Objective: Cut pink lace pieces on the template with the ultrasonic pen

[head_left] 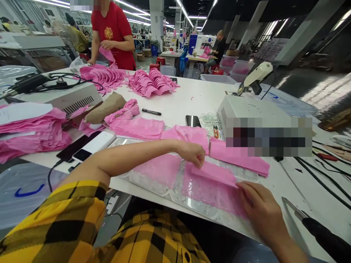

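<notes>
A pink lace fabric piece [212, 182] lies on a shiny metal plate [153, 182] at the table's near edge. My left hand [193, 153] pinches the far left corner of a folded strip of that lace. My right hand [261, 210] rests fingers-down on the lace's right end, pressing it flat. Another pink lace piece [160, 170] lies on the plate to the left. A stack of pink strips [241, 157] sits just behind my hands.
A white machine box [246, 113] with a handheld cutter [255, 78] stands at right. A black-handled tool [315, 226] lies near my right arm. Pink fabric piles [152, 82], a marker [151, 112], a phone [192, 121] and a co-worker in red [113, 33] are further back.
</notes>
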`<action>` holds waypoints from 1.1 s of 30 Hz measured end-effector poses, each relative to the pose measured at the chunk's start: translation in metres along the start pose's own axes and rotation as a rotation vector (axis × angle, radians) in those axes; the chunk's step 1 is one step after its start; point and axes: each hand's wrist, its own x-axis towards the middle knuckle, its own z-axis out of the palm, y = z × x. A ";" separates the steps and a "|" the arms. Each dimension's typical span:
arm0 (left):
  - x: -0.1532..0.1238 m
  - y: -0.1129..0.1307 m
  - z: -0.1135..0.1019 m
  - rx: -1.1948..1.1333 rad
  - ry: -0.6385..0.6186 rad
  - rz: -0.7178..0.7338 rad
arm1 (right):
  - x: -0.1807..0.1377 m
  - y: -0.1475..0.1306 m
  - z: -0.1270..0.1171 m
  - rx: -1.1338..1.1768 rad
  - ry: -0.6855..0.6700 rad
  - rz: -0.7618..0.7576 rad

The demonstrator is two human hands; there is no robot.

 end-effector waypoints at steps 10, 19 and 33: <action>-0.028 0.014 0.044 0.039 -0.010 0.033 | -0.018 -0.024 -0.015 0.175 -0.075 -0.075; -0.038 0.015 0.057 0.165 0.076 -0.002 | -0.018 -0.027 -0.016 0.204 -0.132 -0.078; -0.071 0.029 0.090 0.421 0.189 0.022 | -0.019 -0.026 -0.017 0.242 -0.129 -0.039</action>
